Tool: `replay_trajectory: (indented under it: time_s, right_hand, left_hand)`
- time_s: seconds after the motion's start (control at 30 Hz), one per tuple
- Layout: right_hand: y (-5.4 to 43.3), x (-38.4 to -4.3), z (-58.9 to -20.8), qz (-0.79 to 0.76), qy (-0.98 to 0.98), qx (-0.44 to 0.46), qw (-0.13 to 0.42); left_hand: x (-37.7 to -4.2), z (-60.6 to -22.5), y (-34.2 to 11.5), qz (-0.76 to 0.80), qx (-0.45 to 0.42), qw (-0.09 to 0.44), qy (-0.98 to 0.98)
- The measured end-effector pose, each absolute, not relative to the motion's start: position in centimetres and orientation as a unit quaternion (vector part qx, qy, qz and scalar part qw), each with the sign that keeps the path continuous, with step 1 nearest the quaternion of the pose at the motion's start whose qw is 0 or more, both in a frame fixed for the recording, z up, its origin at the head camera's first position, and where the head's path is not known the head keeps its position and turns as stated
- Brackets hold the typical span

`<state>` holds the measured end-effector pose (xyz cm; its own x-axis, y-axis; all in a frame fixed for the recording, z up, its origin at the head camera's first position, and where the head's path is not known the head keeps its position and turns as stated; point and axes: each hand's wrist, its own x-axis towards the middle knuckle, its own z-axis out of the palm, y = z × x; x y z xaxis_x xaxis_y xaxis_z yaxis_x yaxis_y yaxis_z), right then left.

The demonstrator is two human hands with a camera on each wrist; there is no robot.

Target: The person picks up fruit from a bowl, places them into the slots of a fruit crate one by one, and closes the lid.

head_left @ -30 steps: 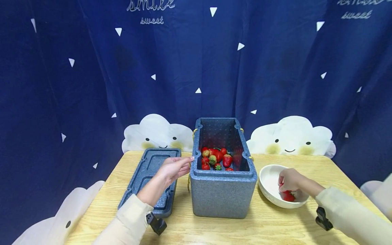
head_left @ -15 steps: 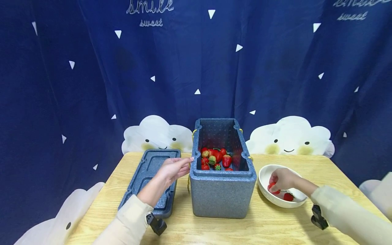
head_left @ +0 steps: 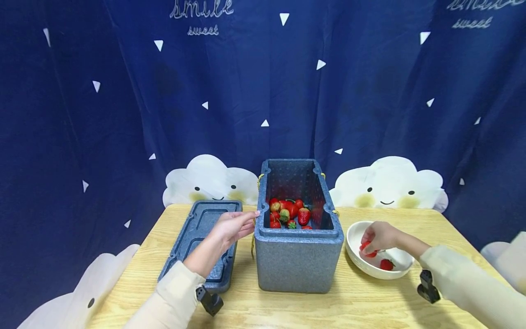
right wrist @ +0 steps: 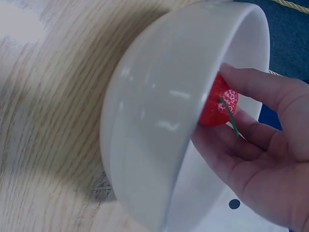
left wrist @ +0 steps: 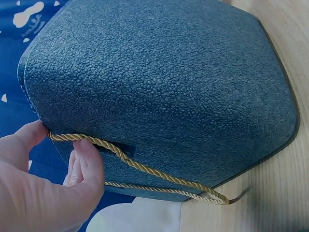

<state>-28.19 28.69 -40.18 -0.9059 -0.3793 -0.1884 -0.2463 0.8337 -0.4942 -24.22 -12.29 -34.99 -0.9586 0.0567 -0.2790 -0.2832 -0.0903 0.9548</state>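
Note:
My left hand [head_left: 236,226] is at the left side of a blue-grey foam box [head_left: 299,265]. Its thumb touches the rim, and its fingers lie against the outer wall by a yellow rope [left wrist: 145,169], as the left wrist view shows. Inside the open box lie several red strawberries [head_left: 292,209], some partly green. My right hand [head_left: 382,237] is in a white bowl [head_left: 359,260], pinching a strawberry [right wrist: 219,104] with a thin green stem between thumb and fingers. Another strawberry [head_left: 386,264] lies in the bowl below the hand.
A blue-grey lid [head_left: 205,219] lies on the wooden table [head_left: 287,313], left of the box and partly under my left forearm. Behind the table hangs a dark blue curtain [head_left: 246,82] with white triangles and cloud shapes. The bowl stands close to the box's right side.
My right hand has shifted left and slightly away from me inside the bowl, with a strawberry now plainly visible in its fingers. My left hand stays at the box rim.

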Motion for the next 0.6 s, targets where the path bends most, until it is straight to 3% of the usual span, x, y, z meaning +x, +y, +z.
replay_trajectory:
  time_s: [0.6]
  right_hand:
    - [28.9, -29.0, -38.7, -0.256, 0.937, -0.178, 0.16]
  left_hand:
    - [-24.2, -35.0, -12.3, 0.731, -0.086, 0.112, 0.668]
